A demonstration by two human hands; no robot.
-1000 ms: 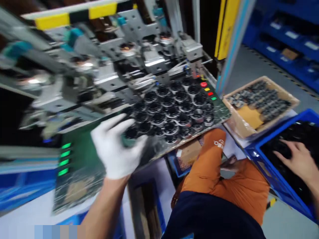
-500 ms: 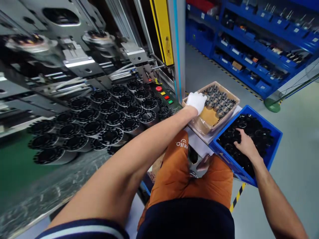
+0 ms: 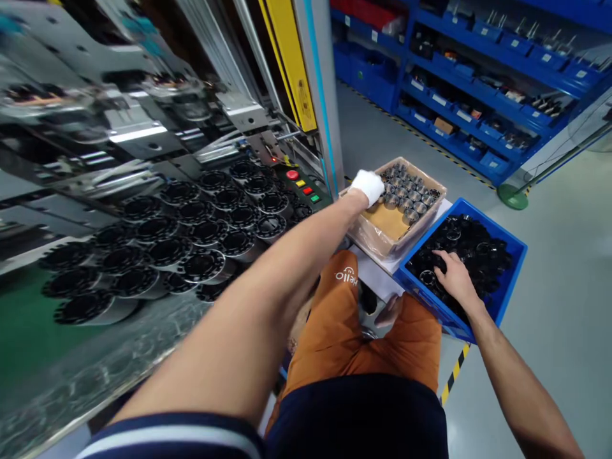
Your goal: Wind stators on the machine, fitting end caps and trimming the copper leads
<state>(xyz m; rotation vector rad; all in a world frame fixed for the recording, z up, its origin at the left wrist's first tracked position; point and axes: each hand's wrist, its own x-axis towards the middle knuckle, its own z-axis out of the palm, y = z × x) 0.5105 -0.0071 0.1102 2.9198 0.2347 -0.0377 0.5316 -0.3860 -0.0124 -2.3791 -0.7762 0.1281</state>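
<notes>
My left hand (image 3: 368,186), in a white glove, reaches far out into a cardboard box (image 3: 370,234) of small metal cylinders (image 3: 408,194). Its fingers curl down among the cylinders at the box's near-left corner; what they hold is hidden. My bare right hand (image 3: 452,278) lies inside a blue crate (image 3: 507,280) full of black round parts (image 3: 478,252), fingers bent down onto one of them. Both containers stand on a white surface by my orange-clad knees.
To the left a machine table carries several rows of black ring-shaped parts (image 3: 191,223) and a small panel with red, yellow and green buttons (image 3: 302,183). A yellow-and-grey post (image 3: 306,83) rises behind. Blue shelving (image 3: 478,76) lines the far wall across a grey floor.
My left hand left the black parts on the machine table and swung right into the cardboard box. My right hand shifted slightly nearer inside the blue crate. The view turned right.
</notes>
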